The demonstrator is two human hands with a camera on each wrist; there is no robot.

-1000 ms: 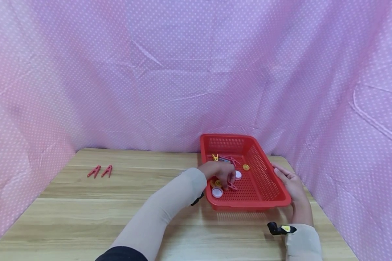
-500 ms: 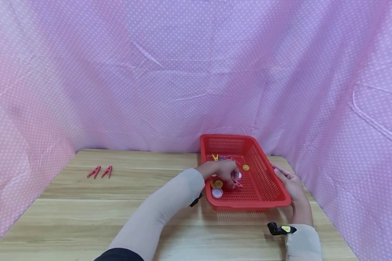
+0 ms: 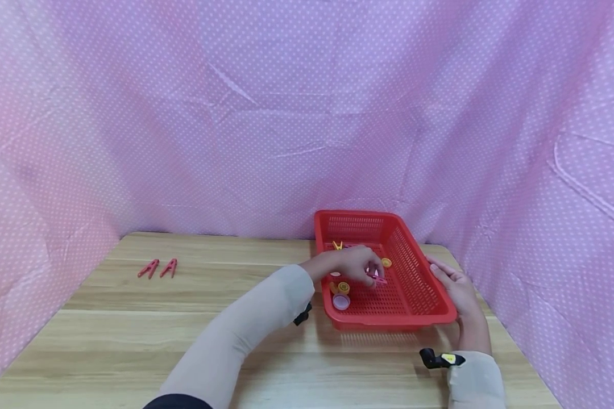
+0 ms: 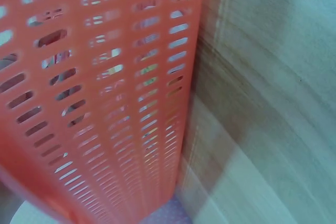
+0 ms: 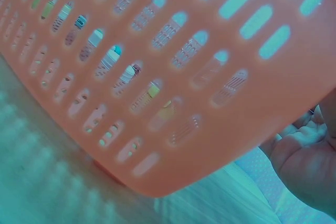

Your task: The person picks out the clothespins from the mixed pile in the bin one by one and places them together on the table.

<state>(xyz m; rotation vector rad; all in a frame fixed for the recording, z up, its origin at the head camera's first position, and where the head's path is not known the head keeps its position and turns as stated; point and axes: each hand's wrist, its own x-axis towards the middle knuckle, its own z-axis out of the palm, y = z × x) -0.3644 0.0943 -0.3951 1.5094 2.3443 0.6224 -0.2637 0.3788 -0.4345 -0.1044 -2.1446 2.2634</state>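
Observation:
A red plastic basket [image 3: 424,322] with slotted walls stands at the right of the table. My left hand [image 3: 359,263] reaches into it over the left rim and pinches a pink clothespin [image 3: 380,280] at the fingertips. My right hand [image 3: 459,292] grips the basket's right rim, thumb on top. Near the left hand in the basket lie orange-yellow bottle caps [image 3: 343,287], a white cap [image 3: 341,301] and a yellow clothespin [image 3: 337,245]. Both wrist views show mostly the slotted basket wall [image 4: 105,103]; the left fingers are hidden there.
Two pinkish-red clothespins [image 3: 149,268] lie side by side on the wooden table [image 3: 133,329] at the far left. Another yellow cap [image 3: 386,262] lies near the basket's right wall. Pink dotted cloth [image 3: 266,125] hangs behind and at both sides.
My left hand has lifted slightly and moved to the right and away from me, and the pink clothespin has moved with it. The right hand and basket have stayed in place.

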